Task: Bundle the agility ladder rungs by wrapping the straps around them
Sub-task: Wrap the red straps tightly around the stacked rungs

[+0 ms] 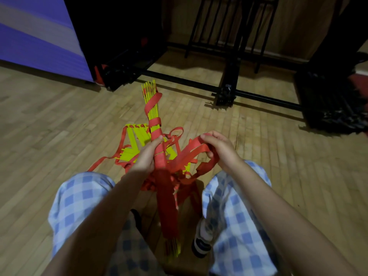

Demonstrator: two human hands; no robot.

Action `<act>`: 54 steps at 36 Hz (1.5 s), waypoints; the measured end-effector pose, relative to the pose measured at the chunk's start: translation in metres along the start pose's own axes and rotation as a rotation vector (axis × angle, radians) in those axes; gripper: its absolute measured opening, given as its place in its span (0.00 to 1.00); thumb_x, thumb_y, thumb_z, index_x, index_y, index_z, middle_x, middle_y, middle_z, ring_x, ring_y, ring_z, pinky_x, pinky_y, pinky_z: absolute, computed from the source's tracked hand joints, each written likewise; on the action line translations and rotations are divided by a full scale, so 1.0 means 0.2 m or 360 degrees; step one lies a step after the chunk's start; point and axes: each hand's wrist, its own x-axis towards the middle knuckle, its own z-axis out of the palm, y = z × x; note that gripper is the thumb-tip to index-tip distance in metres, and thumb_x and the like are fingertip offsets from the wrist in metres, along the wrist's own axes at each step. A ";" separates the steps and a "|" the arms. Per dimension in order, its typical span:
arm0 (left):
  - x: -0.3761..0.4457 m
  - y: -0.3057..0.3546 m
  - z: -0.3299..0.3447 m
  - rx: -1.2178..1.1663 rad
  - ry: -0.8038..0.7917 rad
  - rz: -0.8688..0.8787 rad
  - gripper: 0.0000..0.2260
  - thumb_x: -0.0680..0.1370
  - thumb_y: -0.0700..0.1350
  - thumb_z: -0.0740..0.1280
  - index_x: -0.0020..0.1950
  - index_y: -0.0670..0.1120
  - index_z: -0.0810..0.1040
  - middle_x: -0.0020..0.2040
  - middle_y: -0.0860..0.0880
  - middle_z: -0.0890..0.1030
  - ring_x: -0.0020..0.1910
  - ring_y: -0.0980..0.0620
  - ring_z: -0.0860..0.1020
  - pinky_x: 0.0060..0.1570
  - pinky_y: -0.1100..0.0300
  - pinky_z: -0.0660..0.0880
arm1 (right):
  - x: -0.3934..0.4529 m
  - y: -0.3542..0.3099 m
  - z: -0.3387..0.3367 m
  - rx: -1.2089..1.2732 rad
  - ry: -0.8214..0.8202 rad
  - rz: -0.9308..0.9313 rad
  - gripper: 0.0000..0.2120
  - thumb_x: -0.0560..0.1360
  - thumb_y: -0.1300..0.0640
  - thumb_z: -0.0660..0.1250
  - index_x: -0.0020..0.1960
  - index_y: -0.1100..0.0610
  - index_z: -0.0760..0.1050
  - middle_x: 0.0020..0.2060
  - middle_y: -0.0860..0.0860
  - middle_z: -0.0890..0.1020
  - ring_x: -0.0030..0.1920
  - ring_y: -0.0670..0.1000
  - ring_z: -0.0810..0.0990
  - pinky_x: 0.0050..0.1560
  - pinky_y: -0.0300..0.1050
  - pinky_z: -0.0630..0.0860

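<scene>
L hand (146, 156) on rung bundle (152, 108) — R hand (218, 148) prob. on straps (191, 150)

I see my two hands: left (146, 156), right (220, 150). One wrapped bundle (159, 156) of rungs, many loose straps (187, 156).

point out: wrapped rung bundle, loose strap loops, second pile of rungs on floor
wrapped rung bundle (153, 108): head view, bare yellow rungs near the far end.
loose strap loops (192, 148): head view, red strap beside the right hand.
second pile of rungs (137, 136): head view, flat yellow rungs.

Head camera looks down, close over knees (83, 188).
</scene>
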 end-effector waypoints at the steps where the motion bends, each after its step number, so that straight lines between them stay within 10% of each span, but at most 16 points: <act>1: -0.01 0.00 0.01 0.0034 0.0001 -0.0004 0.07 0.80 0.47 0.66 0.51 0.44 0.74 0.37 0.45 0.78 0.30 0.50 0.80 0.31 0.59 0.80 | 0.00 0.00 0.00 0.0030 0.0002 0.0001 0.10 0.76 0.61 0.68 0.38 0.57 0.71 0.27 0.54 0.73 0.21 0.47 0.66 0.21 0.36 0.63; 6: -0.03 -0.02 0.03 0.0189 0.0029 0.0082 0.06 0.81 0.47 0.64 0.51 0.45 0.72 0.41 0.40 0.78 0.27 0.49 0.80 0.29 0.59 0.79 | 0.01 0.00 0.04 0.0084 0.0006 0.0028 0.10 0.77 0.62 0.67 0.37 0.58 0.72 0.23 0.52 0.72 0.19 0.46 0.65 0.19 0.36 0.61; 10: 0.10 -0.08 -0.08 0.0390 0.0131 0.0172 0.31 0.66 0.68 0.71 0.56 0.44 0.78 0.51 0.39 0.83 0.47 0.39 0.82 0.54 0.40 0.78 | 0.00 0.01 0.07 -0.0029 -0.0024 0.0080 0.11 0.77 0.61 0.66 0.37 0.61 0.73 0.21 0.50 0.72 0.17 0.45 0.65 0.18 0.35 0.61; 14: 0.26 -0.14 -0.17 0.0620 0.0168 0.0118 0.32 0.67 0.69 0.57 0.53 0.45 0.82 0.53 0.40 0.83 0.55 0.39 0.80 0.62 0.40 0.73 | 0.01 0.03 0.10 -0.0140 -0.0075 0.0141 0.11 0.76 0.60 0.68 0.36 0.60 0.73 0.20 0.49 0.74 0.17 0.44 0.68 0.20 0.35 0.62; 21: -0.04 -0.04 -0.01 0.0390 0.0063 0.0062 0.04 0.79 0.45 0.67 0.48 0.46 0.79 0.44 0.48 0.83 0.39 0.53 0.83 0.41 0.61 0.81 | 0.00 0.02 0.13 0.0033 -0.0123 0.0183 0.14 0.78 0.63 0.65 0.34 0.58 0.72 0.21 0.46 0.76 0.18 0.42 0.71 0.22 0.32 0.69; 26: -0.02 -0.07 -0.01 -0.0032 0.0045 -0.0054 0.19 0.75 0.53 0.70 0.58 0.40 0.80 0.55 0.40 0.82 0.47 0.42 0.83 0.57 0.45 0.78 | 0.00 0.01 0.15 0.0298 -0.0080 0.0162 0.16 0.79 0.63 0.63 0.33 0.58 0.71 0.22 0.50 0.71 0.19 0.45 0.67 0.21 0.34 0.63; 32: -0.04 -0.07 0.06 -0.0272 -0.0004 -0.0319 0.20 0.81 0.54 0.60 0.57 0.36 0.75 0.34 0.42 0.83 0.28 0.48 0.82 0.27 0.60 0.79 | 0.00 0.03 0.19 0.0435 -0.0059 0.0120 0.18 0.79 0.63 0.61 0.31 0.58 0.67 0.21 0.51 0.69 0.18 0.46 0.65 0.21 0.36 0.59; 41: 0.00 -0.01 0.02 -0.0213 0.0176 -0.0235 0.18 0.81 0.48 0.50 0.43 0.41 0.74 0.28 0.43 0.79 0.24 0.47 0.78 0.27 0.60 0.76 | 0.00 0.04 0.25 0.0305 -0.0168 0.0141 0.20 0.78 0.65 0.61 0.28 0.59 0.74 0.20 0.51 0.73 0.19 0.47 0.69 0.23 0.36 0.66; 49: -0.04 0.01 -0.02 -0.0214 -0.0076 -0.0173 0.14 0.82 0.52 0.61 0.53 0.42 0.78 0.42 0.43 0.82 0.38 0.49 0.80 0.41 0.58 0.80 | 0.01 0.05 0.21 0.0056 -0.0415 0.0181 0.13 0.77 0.63 0.62 0.34 0.62 0.75 0.25 0.55 0.78 0.22 0.48 0.71 0.26 0.38 0.68; 54: -0.07 0.04 -0.04 -0.0182 -0.0078 -0.0197 0.14 0.80 0.54 0.63 0.53 0.43 0.78 0.37 0.43 0.81 0.31 0.48 0.80 0.32 0.59 0.79 | 0.01 0.05 0.19 0.0130 -0.0460 0.0207 0.13 0.78 0.63 0.62 0.34 0.61 0.74 0.27 0.55 0.78 0.23 0.48 0.72 0.26 0.37 0.68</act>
